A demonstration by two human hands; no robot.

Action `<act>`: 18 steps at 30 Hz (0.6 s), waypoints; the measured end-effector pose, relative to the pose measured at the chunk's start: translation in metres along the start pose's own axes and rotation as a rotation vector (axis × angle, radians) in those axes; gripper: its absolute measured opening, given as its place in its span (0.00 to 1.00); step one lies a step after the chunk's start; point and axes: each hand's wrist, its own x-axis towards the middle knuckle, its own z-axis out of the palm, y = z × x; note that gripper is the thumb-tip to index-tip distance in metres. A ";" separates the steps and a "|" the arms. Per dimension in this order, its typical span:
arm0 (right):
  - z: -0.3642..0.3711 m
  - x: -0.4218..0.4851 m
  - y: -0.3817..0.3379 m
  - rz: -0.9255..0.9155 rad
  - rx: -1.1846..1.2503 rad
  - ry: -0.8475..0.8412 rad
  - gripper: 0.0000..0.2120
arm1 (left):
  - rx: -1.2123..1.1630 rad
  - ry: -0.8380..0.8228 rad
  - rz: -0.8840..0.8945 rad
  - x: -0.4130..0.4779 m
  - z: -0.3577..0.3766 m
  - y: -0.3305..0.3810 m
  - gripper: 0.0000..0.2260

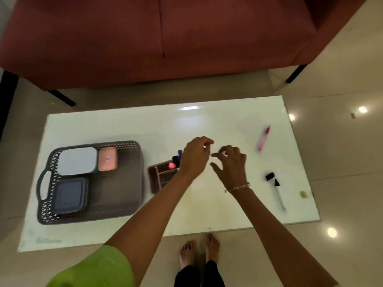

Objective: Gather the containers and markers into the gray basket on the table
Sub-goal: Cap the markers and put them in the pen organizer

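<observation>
While the gray basket [124, 183] is sitting on the left part of the white table [207, 204], three lidded containers are lying inside it: a white one [77, 160] at the far left, a small peach one [107, 159] just beside it, and a dark blue one [70, 195] nearer the person. The right half of the basket floor is lying bare.

Just beside the basket's right wall, a brown divided organizer [160, 176] is resting on the table, with a pink-tipped marker [172, 165], a black one and a blue one [179, 153] sticking out at its far corner. The left hand [195, 157] is hovering over that corner with fingers curled loosely inward, thumb and forefinger nearly meeting; motion blur is making it impossible to tell whether it is pinching anything. The right hand [230, 165] is hanging close beside it, half open, fingers bent and spread, gripping nothing that shows, a thin bracelet [238, 187] circling its wrist.

Farther right, a pink pen [264, 137] is lying well apart near the far edge. An uncapped marker [278, 195] is lying toward the right edge, its black cap [270, 176] just beside its tip. A small yellowish piece [303, 194] is sitting near the table's right rim.

A red sofa [165, 38] is standing beyond the table, and bare feet [199, 251] are showing on the tiled floor below.
</observation>
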 end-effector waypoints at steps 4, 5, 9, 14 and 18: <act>-0.023 -0.027 0.091 0.308 -0.003 -0.004 0.10 | 0.045 -0.138 0.019 0.000 0.073 0.035 0.10; -0.026 -0.034 0.112 0.371 0.003 -0.006 0.10 | 0.060 -0.180 0.022 -0.002 0.094 0.041 0.10; -0.024 -0.066 0.179 0.562 0.036 -0.006 0.09 | 0.170 -0.332 0.052 -0.009 0.168 0.050 0.12; 0.008 -0.093 0.226 0.696 0.062 -0.083 0.21 | 0.348 -0.393 0.074 -0.004 0.240 0.037 0.14; 0.034 -0.103 0.243 0.717 0.085 -0.140 0.19 | 0.484 -0.393 0.113 0.003 0.275 0.025 0.13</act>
